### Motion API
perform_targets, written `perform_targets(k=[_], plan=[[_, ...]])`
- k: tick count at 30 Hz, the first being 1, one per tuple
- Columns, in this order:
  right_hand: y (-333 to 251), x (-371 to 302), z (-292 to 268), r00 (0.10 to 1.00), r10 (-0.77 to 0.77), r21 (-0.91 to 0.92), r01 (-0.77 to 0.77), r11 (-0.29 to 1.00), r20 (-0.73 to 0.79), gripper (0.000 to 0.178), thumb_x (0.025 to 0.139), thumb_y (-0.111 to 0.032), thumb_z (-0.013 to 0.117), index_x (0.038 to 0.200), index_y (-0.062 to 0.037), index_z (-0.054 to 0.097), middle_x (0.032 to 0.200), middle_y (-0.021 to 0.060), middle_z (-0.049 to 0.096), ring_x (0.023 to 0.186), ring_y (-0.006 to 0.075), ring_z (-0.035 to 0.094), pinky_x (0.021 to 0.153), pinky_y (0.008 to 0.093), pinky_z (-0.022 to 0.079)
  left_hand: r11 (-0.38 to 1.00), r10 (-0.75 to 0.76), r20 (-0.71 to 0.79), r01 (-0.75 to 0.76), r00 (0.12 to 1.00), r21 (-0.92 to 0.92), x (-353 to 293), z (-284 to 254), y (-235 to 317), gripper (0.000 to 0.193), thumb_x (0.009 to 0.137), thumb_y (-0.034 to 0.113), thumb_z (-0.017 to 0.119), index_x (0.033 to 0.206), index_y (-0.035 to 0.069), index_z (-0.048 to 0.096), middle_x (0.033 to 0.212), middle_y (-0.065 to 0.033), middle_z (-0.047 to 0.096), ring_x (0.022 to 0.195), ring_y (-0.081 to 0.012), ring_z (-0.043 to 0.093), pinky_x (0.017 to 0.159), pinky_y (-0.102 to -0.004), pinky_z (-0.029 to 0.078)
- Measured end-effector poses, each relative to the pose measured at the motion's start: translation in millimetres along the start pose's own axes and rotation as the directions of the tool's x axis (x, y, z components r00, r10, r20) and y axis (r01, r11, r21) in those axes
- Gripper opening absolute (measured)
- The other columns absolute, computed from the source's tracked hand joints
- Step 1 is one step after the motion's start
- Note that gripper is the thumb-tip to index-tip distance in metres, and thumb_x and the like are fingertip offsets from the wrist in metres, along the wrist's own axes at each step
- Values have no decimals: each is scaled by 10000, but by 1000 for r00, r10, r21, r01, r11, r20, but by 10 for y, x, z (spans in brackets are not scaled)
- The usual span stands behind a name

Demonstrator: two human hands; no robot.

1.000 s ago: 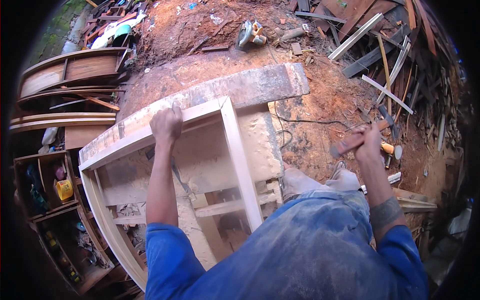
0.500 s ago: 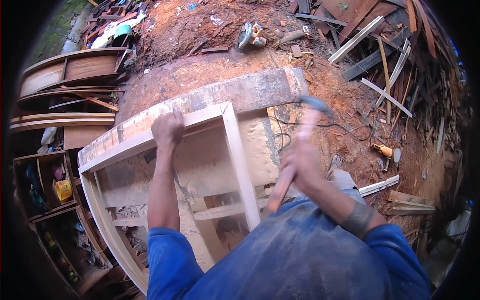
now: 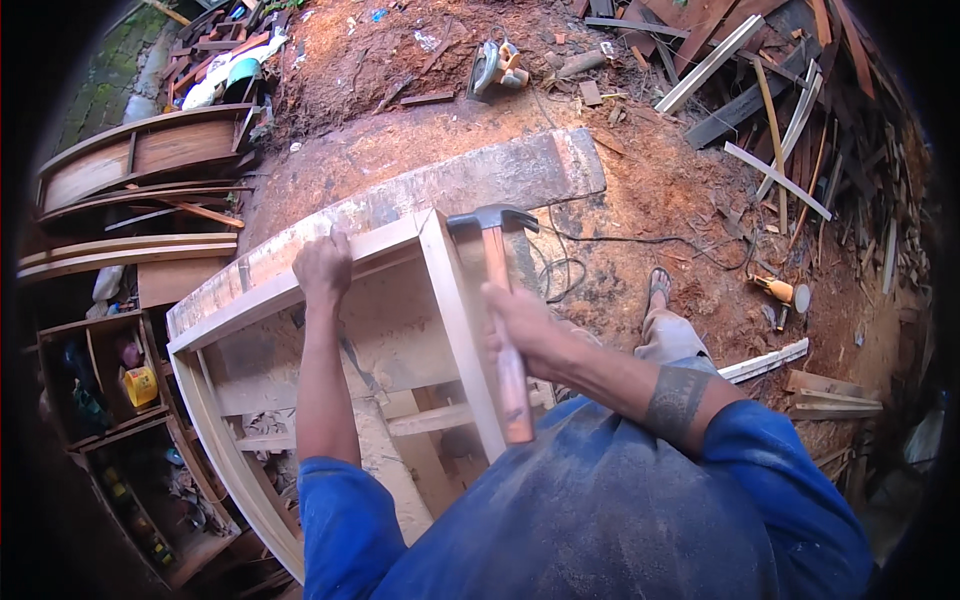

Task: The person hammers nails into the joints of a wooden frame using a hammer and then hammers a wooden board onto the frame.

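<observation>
My left hand (image 3: 323,268) is closed round the far rail of a pale wooden frame (image 3: 385,241). In my right hand (image 3: 525,325) is a claw hammer (image 3: 497,258) with a wooden handle and a dark metal head. The hammer head is beside the frame's far right corner, against or very close to its outer side; contact is hard to tell. From that corner a straight side piece (image 3: 458,330) runs toward me, while the frame's left side curves. Under the frame lies a worn, dusty board (image 3: 480,185) on a makeshift workbench.
A circular saw (image 3: 490,68) lies on the reddish ground ahead. At the right are a yellow power tool (image 3: 780,292), a black cord (image 3: 640,238) and heaped scrap wood (image 3: 790,130). To the left stand a wooden box (image 3: 100,330) of tools and curved wooden pieces (image 3: 130,160).
My right hand has swung the hammer left, bringing its head from out over the ground to the frame's corner. The left hand keeps its hold on the rail.
</observation>
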State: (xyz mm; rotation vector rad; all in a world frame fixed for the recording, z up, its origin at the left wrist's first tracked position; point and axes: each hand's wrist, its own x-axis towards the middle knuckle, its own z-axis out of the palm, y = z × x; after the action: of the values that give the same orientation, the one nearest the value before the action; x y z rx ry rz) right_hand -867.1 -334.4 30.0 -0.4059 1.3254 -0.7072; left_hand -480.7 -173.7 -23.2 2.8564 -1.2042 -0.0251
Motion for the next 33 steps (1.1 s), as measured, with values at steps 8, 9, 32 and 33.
perform_targets(k=[8,9,32,33], plan=[[-195,238,-46,997,-30,31,27,999,78,228,1093,-294,413,1007,-82,414,699,11,498,582,137,546,511,325,510,999,-24,-13,24,1000,25,-42,-4,-42,623,1020,381,352,791,-51,738,864,-308,693,858,-486,672,857,-537,502],[-108,182,139,993,-113,118,110,987,18,222,1092,-290,420,1024,-79,415,725,25,515,587,151,550,519,332,517,999,-37,-25,38,999,23,-33,-35,-12,623,1020,381,352,791,-51,738,864,-308,693,858,-486,672,857,-537,502],[169,-1067,1039,74,602,-468,707,531,795,406,1056,-353,552,1267,-6,533,1063,118,650,957,202,662,831,350,572,-541,-342,239,17,909,-841,-2117,-1099,1185,544,1015,359,634,1382,6,444,1079,-118,651,930,-176,676,782,-292,561],[153,-1129,1002,67,720,-555,687,469,691,450,1065,-394,535,1276,1,576,1112,126,660,1033,207,655,888,353,559,-544,-377,264,18,888,-839,-2184,-1208,1046,540,1001,324,657,1360,-19,445,1060,-124,642,903,-181,680,731,-293,571]])
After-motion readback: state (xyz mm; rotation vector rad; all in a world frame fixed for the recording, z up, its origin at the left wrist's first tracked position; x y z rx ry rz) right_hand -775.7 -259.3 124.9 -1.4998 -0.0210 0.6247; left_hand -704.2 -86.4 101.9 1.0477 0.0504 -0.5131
